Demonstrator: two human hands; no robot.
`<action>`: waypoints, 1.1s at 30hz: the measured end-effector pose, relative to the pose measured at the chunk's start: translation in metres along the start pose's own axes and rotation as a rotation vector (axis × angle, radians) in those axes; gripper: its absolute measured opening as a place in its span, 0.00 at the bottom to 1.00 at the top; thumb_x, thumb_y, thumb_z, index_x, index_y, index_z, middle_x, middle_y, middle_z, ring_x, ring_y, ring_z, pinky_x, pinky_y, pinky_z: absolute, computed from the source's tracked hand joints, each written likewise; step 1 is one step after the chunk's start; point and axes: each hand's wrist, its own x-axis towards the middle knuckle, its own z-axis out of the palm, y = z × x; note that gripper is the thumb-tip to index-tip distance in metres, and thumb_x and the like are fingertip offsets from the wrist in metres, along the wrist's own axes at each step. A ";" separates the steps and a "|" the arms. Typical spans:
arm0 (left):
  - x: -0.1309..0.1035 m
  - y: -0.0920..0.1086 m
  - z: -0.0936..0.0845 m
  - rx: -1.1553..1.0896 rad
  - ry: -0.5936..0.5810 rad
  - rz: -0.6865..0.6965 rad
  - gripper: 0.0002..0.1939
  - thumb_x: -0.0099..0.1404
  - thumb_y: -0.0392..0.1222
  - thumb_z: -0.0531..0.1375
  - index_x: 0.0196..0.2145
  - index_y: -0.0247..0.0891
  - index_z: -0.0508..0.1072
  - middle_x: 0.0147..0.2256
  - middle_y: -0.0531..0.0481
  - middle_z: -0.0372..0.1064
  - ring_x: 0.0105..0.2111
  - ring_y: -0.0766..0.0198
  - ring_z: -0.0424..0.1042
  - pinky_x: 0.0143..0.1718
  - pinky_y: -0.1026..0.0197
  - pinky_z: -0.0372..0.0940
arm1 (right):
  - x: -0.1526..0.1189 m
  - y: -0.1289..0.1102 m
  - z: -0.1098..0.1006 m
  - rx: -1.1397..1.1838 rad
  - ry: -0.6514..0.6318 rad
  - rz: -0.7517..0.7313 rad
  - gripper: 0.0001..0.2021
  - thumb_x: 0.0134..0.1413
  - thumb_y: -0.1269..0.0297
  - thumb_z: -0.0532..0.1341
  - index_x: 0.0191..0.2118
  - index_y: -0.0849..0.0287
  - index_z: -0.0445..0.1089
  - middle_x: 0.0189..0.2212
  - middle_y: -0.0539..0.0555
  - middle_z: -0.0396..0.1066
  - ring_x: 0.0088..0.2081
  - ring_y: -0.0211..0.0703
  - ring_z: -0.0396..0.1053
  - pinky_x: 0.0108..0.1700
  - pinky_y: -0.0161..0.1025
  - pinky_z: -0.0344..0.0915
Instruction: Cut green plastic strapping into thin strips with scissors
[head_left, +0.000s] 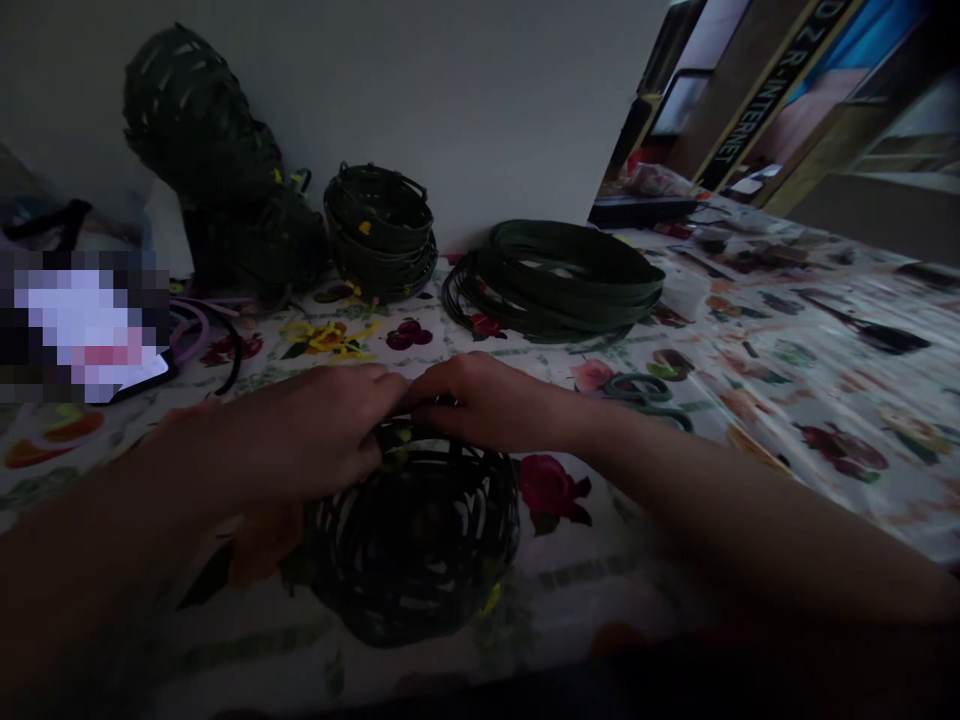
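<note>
While left hand (341, 415) and right hand (484, 405) are meeting, grips unclear,
the likely light, springy basket (416, 540) is inviting a far-rim hold.

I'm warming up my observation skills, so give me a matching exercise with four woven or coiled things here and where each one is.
1. front basket
2. strip coil
3. short rear basket
4. tall weave

A. between tall weave and coil
B. left of short rear basket
C. at the left hand and right hand
D. right of short rear basket

Pairs: 1-C, 2-D, 3-A, 4-B
</note>
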 end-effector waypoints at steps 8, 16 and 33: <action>0.013 -0.017 -0.005 -0.211 0.073 -0.042 0.05 0.52 0.34 0.57 0.28 0.40 0.64 0.21 0.58 0.61 0.21 0.68 0.60 0.24 0.65 0.52 | -0.004 0.007 -0.008 -0.079 0.111 0.003 0.12 0.61 0.77 0.58 0.46 0.64 0.78 0.40 0.57 0.78 0.41 0.45 0.73 0.43 0.36 0.63; 0.008 -0.016 -0.006 -0.057 0.048 0.091 0.04 0.58 0.33 0.56 0.30 0.40 0.64 0.26 0.55 0.64 0.25 0.65 0.64 0.27 0.63 0.54 | -0.003 0.011 -0.007 -0.090 0.080 0.006 0.13 0.61 0.78 0.58 0.44 0.64 0.78 0.39 0.57 0.78 0.39 0.44 0.73 0.41 0.36 0.62; 0.005 -0.009 -0.007 -0.018 0.078 0.069 0.07 0.54 0.33 0.57 0.27 0.41 0.61 0.25 0.53 0.64 0.24 0.63 0.65 0.27 0.61 0.53 | -0.003 -0.003 -0.006 -0.145 0.066 0.004 0.10 0.62 0.76 0.58 0.40 0.65 0.78 0.36 0.58 0.77 0.36 0.43 0.72 0.38 0.35 0.60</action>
